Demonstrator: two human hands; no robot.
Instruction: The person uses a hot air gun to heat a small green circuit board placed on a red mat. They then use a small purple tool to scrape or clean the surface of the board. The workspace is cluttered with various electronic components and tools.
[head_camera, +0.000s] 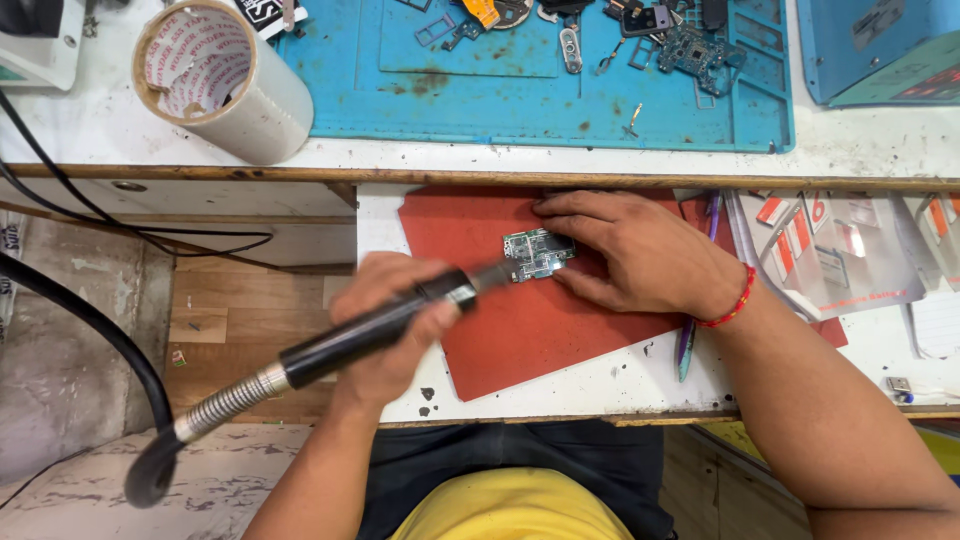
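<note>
A small green circuit board lies on a red mat on a pulled-out white shelf. My right hand, with a red bead bracelet at the wrist, presses flat beside the board and steadies it with the fingers. My left hand grips a black hot-air wand with a coiled metal neck; its nozzle points at the board's left edge.
A blue work mat with phone parts, tweezers and another board lies on the bench above. A big roll of clear tape stands at the upper left. Plastic packets and a purple pen sit at the right. Black cables hang at left.
</note>
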